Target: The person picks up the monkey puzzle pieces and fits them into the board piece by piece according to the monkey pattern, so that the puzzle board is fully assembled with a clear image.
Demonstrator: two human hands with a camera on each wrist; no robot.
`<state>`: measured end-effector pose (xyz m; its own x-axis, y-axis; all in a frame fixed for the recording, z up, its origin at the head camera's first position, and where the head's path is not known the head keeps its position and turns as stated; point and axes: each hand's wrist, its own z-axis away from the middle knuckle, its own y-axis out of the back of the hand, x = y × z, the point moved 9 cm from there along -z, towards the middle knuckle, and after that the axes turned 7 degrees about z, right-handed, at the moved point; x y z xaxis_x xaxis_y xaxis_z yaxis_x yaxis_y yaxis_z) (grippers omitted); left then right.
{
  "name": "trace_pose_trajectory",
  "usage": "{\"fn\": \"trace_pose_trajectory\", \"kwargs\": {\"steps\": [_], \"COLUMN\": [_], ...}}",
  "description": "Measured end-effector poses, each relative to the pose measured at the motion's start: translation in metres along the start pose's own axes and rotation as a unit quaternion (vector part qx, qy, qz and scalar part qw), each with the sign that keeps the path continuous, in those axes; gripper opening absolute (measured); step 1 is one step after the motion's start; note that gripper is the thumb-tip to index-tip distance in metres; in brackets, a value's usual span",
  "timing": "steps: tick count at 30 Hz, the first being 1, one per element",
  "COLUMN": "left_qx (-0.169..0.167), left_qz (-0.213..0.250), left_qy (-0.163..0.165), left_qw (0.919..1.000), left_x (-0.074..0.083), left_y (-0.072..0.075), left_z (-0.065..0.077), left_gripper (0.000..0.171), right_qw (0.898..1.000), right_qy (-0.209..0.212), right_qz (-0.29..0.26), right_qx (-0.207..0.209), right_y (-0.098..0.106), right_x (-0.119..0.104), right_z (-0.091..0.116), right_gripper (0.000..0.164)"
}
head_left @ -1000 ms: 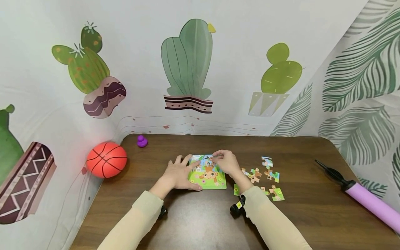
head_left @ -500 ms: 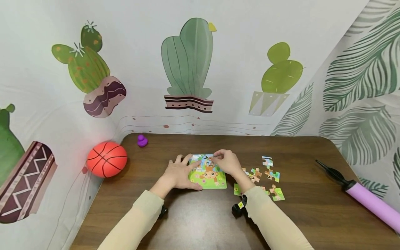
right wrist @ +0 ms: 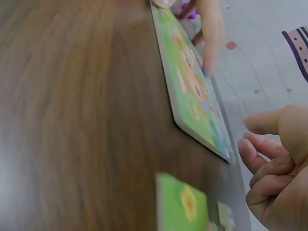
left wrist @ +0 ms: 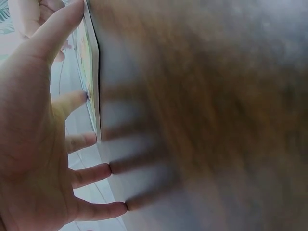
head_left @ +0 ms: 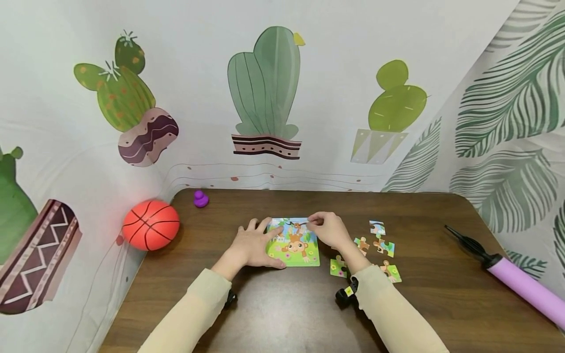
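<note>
A square jigsaw puzzle board [head_left: 296, 255] with a monkey picture lies flat at the middle of the table. My left hand [head_left: 250, 246] is spread over its left side, thumb at the near edge and a finger laid across the picture. In the left wrist view the fingers [left wrist: 91, 175] reach straight along the board's side. My right hand [head_left: 330, 230] hovers by the board's upper right corner. The right wrist view shows a gap between its thumb and forefinger, with nothing held, while the other fingers bend loosely. Several loose jigsaw pieces [head_left: 338, 267] lie right of the board.
Farther right on the table is a pink hand pump [head_left: 525, 284] with a black nozzle. A small purple rubber duck [head_left: 200, 199] sits at the back left, and an orange-red basketball [head_left: 151, 225] is at the left edge. A cactus-print cloth [head_left: 331, 98] hangs behind.
My right hand has drawn back to the right from the top of the puzzle, uncovering more of its upper right picture. The left hand stays in place.
</note>
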<state>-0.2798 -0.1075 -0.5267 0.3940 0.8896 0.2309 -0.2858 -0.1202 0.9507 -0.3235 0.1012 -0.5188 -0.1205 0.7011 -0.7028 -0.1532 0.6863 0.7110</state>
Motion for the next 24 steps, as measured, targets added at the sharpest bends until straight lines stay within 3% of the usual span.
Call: {"fn": "trace_pose_trajectory", "kwargs": {"steps": [11, 17, 24], "left_qx": [0.008, 0.0, -0.001], "left_qz": [0.001, 0.007, 0.004], "left_qy": [-0.032, -0.034, -0.036], "left_qw": [0.9995, 0.9994, 0.9993], "left_x": [0.007, 0.007, 0.007], "left_y": [-0.003, -0.002, -0.001], "left_z": [0.007, 0.008, 0.009], "left_gripper": [0.085, 0.083, 0.083], "right_qw": [0.999, 0.996, 0.992], "right_qy": [-0.022, -0.032, -0.076], "right_qz": [0.016, 0.059, 0.061], "right_qx": [0.023, 0.064, 0.081], "right_y": [0.051, 0.092, 0.124], "right_x": [0.036, 0.058, 0.099], "right_z": [0.02, 0.032, 0.046], "right_gripper": [0.029, 0.03, 0.038]}}
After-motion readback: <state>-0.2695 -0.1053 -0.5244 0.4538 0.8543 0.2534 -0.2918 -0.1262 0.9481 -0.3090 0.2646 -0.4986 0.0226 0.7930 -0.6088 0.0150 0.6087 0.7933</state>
